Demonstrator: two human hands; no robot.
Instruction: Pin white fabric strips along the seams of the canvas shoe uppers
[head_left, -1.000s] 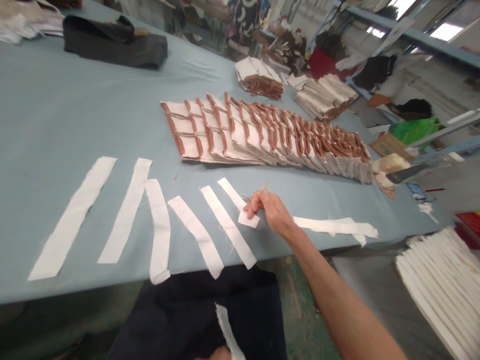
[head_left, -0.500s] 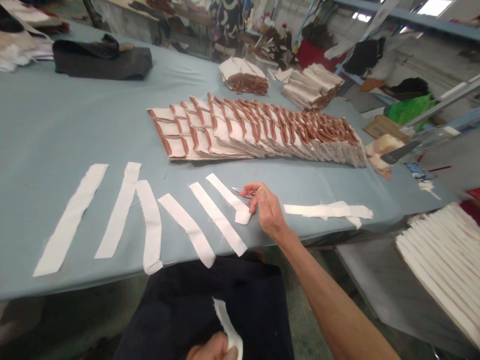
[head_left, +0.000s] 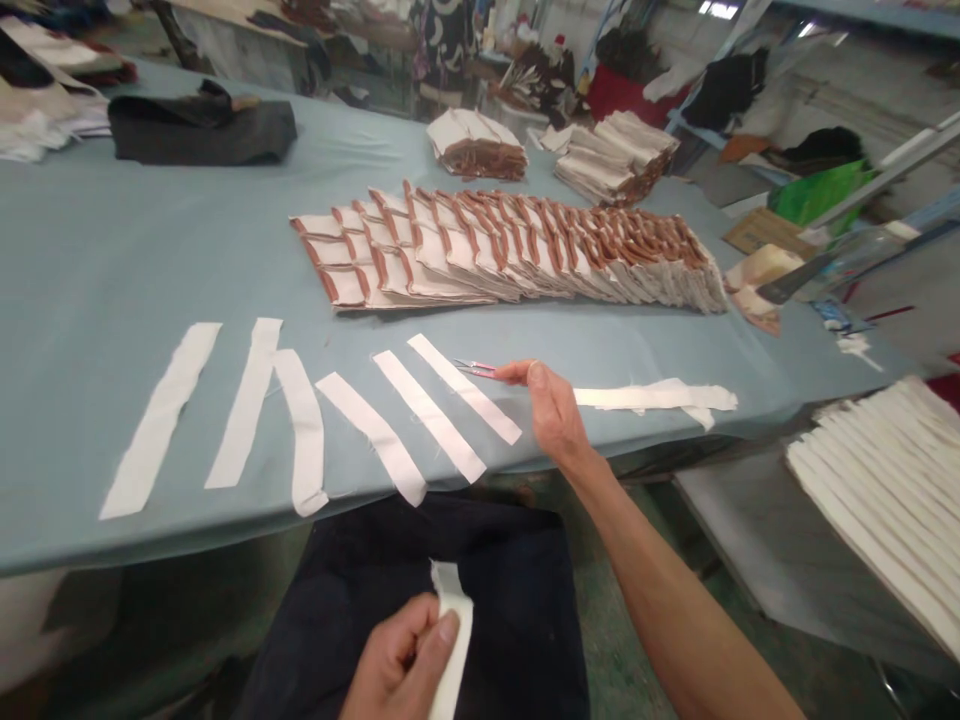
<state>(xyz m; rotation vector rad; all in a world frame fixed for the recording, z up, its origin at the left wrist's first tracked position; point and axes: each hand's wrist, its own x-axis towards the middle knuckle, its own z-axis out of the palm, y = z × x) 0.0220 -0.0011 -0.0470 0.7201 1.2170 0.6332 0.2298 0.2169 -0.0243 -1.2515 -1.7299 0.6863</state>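
My left hand (head_left: 411, 650), low in front of the dark cloth over my lap, pinches a white fabric strip (head_left: 456, 625) between thumb and fingers. The strip's upper end sticks up, frayed. Over the near table edge my right hand (head_left: 551, 408) is closed around small thread snips (head_left: 474, 369) with reddish handles, their metal points facing left. Just left of that hand lies a white strip (head_left: 465, 390), flat on the table. Several more strips, among them a slanted strip (head_left: 429, 415) and a wide strip (head_left: 163, 420), are spread out leftward.
A long overlapping row of cream and brown fabric pieces (head_left: 495, 245) lies behind the strips on the blue-grey table (head_left: 225, 240). Two stacks (head_left: 480, 145) stand farther back. Piled strips (head_left: 652, 396) lie right of my right hand; a white folded stack (head_left: 877, 500) is at the right.
My right hand has moved a little right and off the nearest strip, which now lies straight. The snips show more clearly. My left hand has risen with its strip.
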